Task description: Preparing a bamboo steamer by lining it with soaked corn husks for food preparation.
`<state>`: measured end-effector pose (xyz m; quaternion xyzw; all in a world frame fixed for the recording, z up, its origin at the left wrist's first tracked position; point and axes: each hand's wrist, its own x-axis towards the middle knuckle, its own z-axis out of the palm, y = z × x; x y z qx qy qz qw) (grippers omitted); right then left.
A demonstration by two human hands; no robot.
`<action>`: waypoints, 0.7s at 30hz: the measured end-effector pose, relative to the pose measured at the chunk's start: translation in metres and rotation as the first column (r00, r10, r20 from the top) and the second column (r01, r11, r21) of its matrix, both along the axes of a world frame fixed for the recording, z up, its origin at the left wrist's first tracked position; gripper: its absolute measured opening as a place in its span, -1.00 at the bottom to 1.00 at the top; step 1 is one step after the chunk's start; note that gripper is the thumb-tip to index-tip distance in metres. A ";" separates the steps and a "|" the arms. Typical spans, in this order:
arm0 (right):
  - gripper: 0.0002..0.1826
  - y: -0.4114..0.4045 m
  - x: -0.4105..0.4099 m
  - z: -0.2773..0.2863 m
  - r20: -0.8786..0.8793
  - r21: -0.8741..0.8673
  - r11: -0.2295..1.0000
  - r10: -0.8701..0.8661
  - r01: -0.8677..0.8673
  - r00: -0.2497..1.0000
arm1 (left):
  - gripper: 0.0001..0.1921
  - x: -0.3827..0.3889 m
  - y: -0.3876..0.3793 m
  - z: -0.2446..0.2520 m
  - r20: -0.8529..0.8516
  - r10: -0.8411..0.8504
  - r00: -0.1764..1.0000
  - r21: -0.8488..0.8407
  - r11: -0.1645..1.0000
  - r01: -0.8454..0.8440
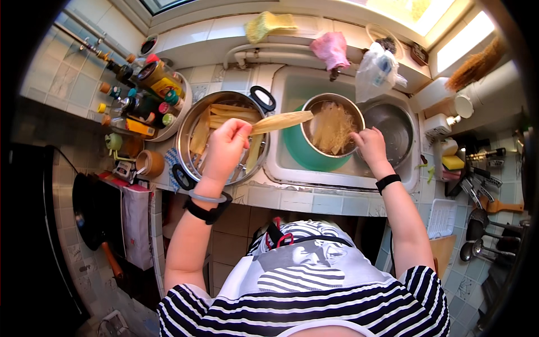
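Between the fingertips of my left hand is one end of a pale dried corn husk; its other end reaches over the near rim of a steel bowl. My left hand is above a two-handled steel pot, where more corn husks lie around the inside. My right hand is at the right rim of the steel bowl, fingers bent; part of its grip is hidden. Husks with stringy fibres lie in that bowl, which sits over a green basin in the sink.
A second steel bowl sits in the sink's right side. Bottles fill a white container left of the pot. A plastic bag and pink cloth hang behind the sink. A yellow sponge and utensils are right.
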<state>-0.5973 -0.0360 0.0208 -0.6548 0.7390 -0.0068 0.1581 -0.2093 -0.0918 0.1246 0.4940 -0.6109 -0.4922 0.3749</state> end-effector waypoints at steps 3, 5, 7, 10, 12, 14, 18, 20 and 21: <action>-0.60 0.004 0.020 -0.023 -0.199 -0.508 0.852 0.027 -0.127 0.980 | -0.88 0.010 0.010 -0.007 -0.023 0.014 1.000 0.089 0.996 -0.012; -0.46 0.005 0.032 -0.024 -0.064 -0.386 0.920 0.044 -0.065 0.997 | -0.89 0.022 0.016 -0.011 -0.059 0.072 0.996 0.084 0.994 -0.067; -0.48 0.007 0.030 -0.035 0.122 -0.254 0.966 0.085 -0.051 0.989 | -0.88 0.034 0.019 -0.016 -0.102 0.118 0.988 0.077 0.991 -0.111; -0.55 0.012 0.042 -0.045 0.116 -0.172 0.983 0.084 -0.063 0.990 | -0.84 0.061 0.028 -0.029 -0.144 0.224 0.964 0.212 0.959 -0.191; -0.62 0.017 0.049 -0.050 0.126 -0.111 0.993 0.065 -0.051 0.990 | -0.84 0.075 0.036 -0.038 -0.157 0.279 0.948 0.271 0.935 -0.230; -0.62 0.022 0.053 -0.053 0.118 -0.085 0.995 0.055 -0.045 0.991 | -0.84 0.086 0.042 -0.049 -0.161 0.321 0.933 0.342 0.905 -0.252; -0.64 0.028 0.053 -0.064 0.101 -0.053 0.998 0.035 -0.030 0.994 | -0.83 0.096 0.051 -0.064 -0.136 0.305 0.943 0.415 0.881 -0.225; -0.66 0.030 0.052 -0.067 0.091 -0.054 0.998 0.038 -0.033 0.995 | -0.84 0.095 0.051 -0.065 -0.159 0.303 0.940 0.421 0.882 -0.213; -0.67 0.030 0.053 -0.067 0.098 -0.060 0.998 0.037 -0.031 0.994 | -0.84 0.094 0.050 -0.062 -0.182 0.294 0.938 0.418 0.887 -0.197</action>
